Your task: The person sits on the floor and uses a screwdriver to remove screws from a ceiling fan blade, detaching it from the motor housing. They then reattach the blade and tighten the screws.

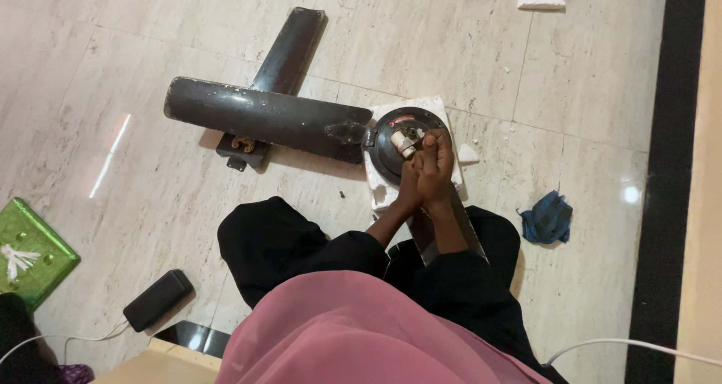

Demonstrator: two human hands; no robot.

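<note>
Clasping the white cylindrical part (407,142) atop the round dark metal fan motor (391,158) at frame centre, left hand (410,181) and right hand (435,166) seemingly clenched it; loosening looked underway, demanding steady twisting next.

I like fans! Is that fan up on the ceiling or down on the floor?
Down on the floor. The fan motor rests on a white foam piece on the tiles, one dark blade attached, both hands on its middle.

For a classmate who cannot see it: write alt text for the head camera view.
Seen from above, a seated person presses the left hand and right hand together over the round motor of a dark ceiling fan lying on a tiled floor. One fan blade points left; a blue cloth lies right.
</note>
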